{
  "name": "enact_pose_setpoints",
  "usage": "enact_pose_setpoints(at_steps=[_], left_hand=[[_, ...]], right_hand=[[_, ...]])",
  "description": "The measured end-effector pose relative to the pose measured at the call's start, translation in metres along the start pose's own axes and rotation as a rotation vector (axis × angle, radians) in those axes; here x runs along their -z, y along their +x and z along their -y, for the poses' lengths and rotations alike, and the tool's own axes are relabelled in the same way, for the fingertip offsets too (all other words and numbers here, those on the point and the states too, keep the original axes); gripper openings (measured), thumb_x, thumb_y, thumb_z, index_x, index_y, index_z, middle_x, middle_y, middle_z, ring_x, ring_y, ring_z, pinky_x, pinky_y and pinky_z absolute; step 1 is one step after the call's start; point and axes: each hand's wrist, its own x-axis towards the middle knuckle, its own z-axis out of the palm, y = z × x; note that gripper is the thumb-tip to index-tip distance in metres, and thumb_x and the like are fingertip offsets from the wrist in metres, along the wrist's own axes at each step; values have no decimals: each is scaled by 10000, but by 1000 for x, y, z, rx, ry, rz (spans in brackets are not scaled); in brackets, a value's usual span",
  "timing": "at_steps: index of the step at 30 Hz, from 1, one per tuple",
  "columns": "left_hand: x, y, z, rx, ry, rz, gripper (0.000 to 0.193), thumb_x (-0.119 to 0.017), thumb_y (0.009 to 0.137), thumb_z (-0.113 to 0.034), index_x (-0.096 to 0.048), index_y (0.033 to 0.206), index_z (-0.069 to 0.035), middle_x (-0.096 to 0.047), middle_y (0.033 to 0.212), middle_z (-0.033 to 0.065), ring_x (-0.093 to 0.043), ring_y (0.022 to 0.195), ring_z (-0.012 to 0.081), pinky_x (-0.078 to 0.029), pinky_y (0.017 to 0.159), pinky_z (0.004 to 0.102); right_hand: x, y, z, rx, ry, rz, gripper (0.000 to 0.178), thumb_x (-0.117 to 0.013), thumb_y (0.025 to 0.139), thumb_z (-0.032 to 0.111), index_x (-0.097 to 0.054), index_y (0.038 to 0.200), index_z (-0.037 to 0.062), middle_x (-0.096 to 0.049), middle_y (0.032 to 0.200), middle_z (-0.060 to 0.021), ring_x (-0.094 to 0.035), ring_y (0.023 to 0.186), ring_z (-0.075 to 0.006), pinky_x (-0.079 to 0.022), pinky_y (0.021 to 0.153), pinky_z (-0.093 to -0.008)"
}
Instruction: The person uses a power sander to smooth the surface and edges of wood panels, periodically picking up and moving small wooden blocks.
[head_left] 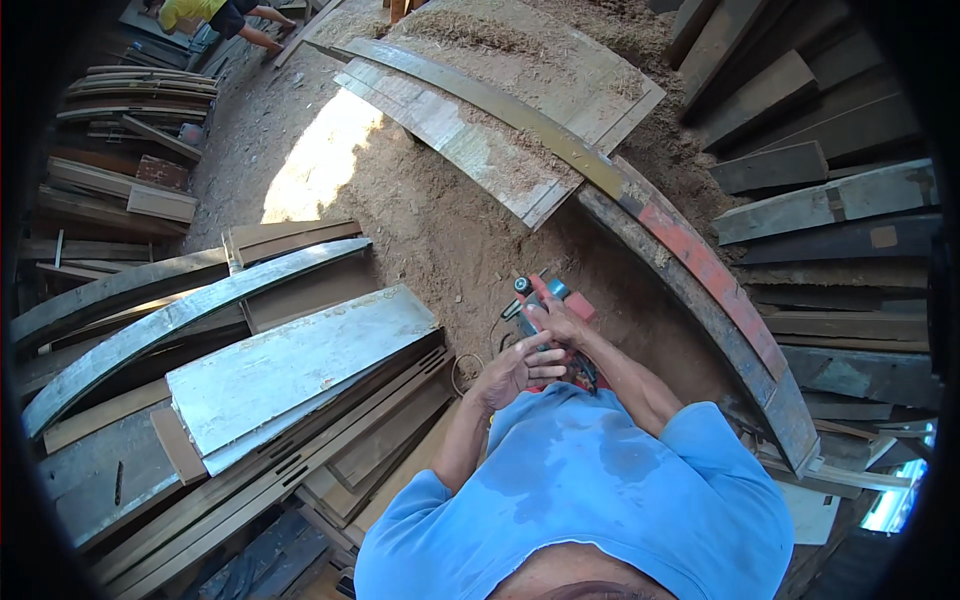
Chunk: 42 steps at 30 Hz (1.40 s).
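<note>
In front of my body sits a red and teal power tool (pixel 581 306) with a black knob at its far end; its exact kind is partly hidden by my hands. My right hand (pixel 560 322) lies over the top of it, fingers closed round its body. Beside it, my left hand (pixel 512 374) is held near the tool's near end, fingers stretched and slightly apart, with nothing in them. A thin cord (pixel 466 371) loops next to my left wrist.
A long curved timber (pixel 690 270) arcs along the right side, its far part over a shavings-strewn board (pixel 480 130). White-faced boards (pixel 300 365) lie stacked at left, with a curved plank (pixel 180 320) behind. Timber (pixel 840 215) lines the far right. Another person (pixel 235 15) bends at the top left.
</note>
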Motion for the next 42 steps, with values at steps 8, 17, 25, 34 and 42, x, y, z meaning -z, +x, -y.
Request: enact_pose_setpoints(at_steps=[8,17,25,34,42], left_hand=[[109,-38,33,90,369,-770,532,-519,1090,-385,-471,1487,-33,-668,1140,85,-642,907,157,-540,834,325],[110,-35,70,71,901,-869,523,-517,1088,-299,-478,1497,25,-641,1321,184,-646,1101,223,-516,1000,360],[108,-21,49,-221,877,-1196,469,-453,1068,-349,-616,1271,42,-665,1215,244,-634,1173,342,-465,1027,436],[48,63,-25,-599,992,-1186,537,-600,1023,-418,-611,1288,49,-665,1156,246,-637,1120,354,-492,960,459],[87,149,-149,-555,1074,-1097,546,-770,918,-310,-619,1357,-22,-625,1080,210,-633,1016,337,-511,885,440]], right_hand=[[0,33,14,38,-66,39,684,-596,1004,437,-432,1484,-22,-600,793,-62,-592,643,-157,-499,574,-361],[4,3,21,241,-203,-15,696,-618,977,488,-488,1517,69,-689,1222,-238,-676,1135,-350,-507,978,-437],[57,-53,78,398,-151,233,749,-626,985,430,-371,1573,44,-655,1313,-215,-630,1228,-333,-467,1051,-428],[65,-3,153,386,-72,225,546,-712,869,279,-605,1301,-38,-726,1106,-194,-717,992,-265,-566,883,-398],[53,127,204,427,-166,104,513,-721,838,270,-637,1220,-61,-724,1001,-195,-722,926,-272,-572,836,-408]])
